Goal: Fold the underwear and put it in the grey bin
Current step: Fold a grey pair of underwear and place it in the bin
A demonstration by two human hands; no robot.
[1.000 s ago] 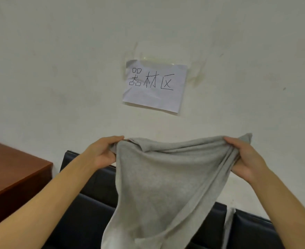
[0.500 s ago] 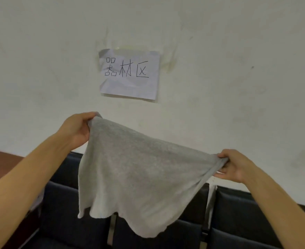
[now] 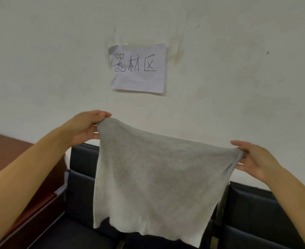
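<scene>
Light grey underwear (image 3: 153, 178) hangs spread out in the air in front of me, above the dark seats. My left hand (image 3: 87, 128) pinches its upper left corner, held higher. My right hand (image 3: 252, 159) pinches the upper right corner, lower and further right. The cloth is stretched between both hands and its lower edge hangs loose. No grey bin is in view.
A row of dark blue seats (image 3: 79, 186) runs along the white wall below the cloth. A brown wooden table (image 3: 9, 159) stands at the left. A paper sign (image 3: 139, 67) with handwritten characters is taped on the wall above.
The underwear has gone from bunched to spread flat. My left hand rose above my right, which dropped lower. The view also shifted.
</scene>
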